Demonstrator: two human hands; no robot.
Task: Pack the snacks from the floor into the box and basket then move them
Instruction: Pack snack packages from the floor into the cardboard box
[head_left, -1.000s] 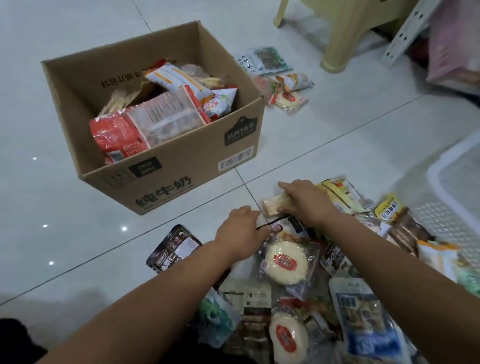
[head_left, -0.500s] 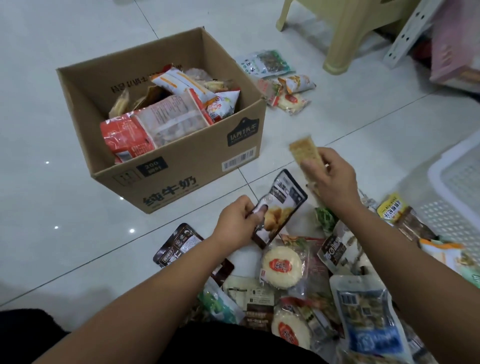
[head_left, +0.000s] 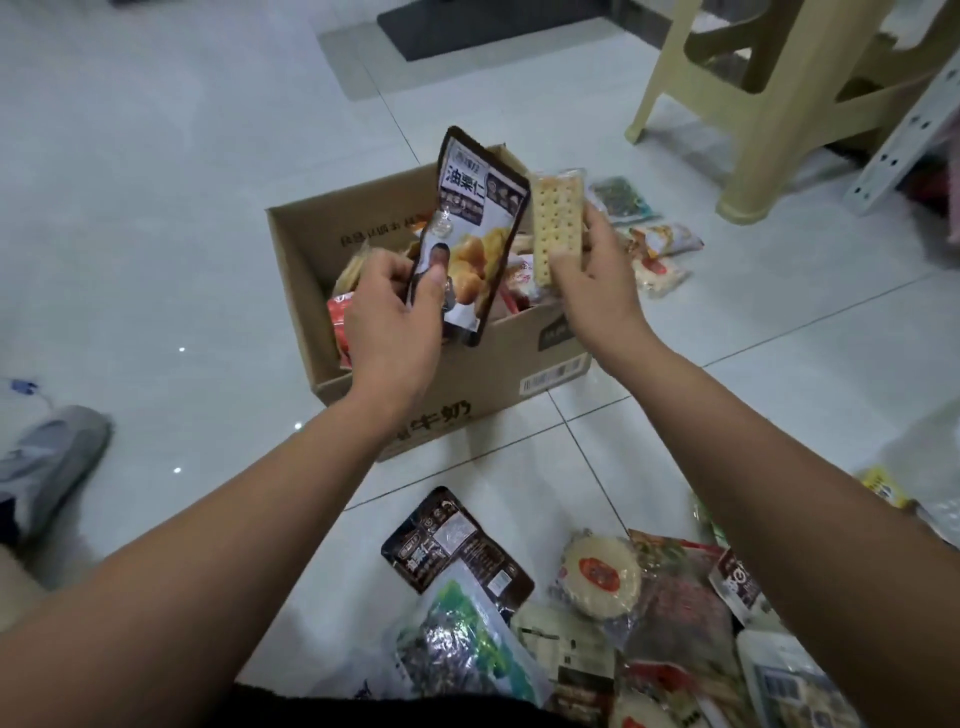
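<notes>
Pale floor tiles carry the open cardboard box, above which the left hand pinches a light, probably slick chestnut pouch near its base, while the right hand clasps a likely brittle cracker pack by its lower end.

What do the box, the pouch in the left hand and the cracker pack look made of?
Box: matte brown cardboard, likely corrugated; raw cut rim. Pouch: glossy printed plastic film, probably; it catches light. Cracker pack: clear plastic wrap, likely; crackers show through.
</notes>
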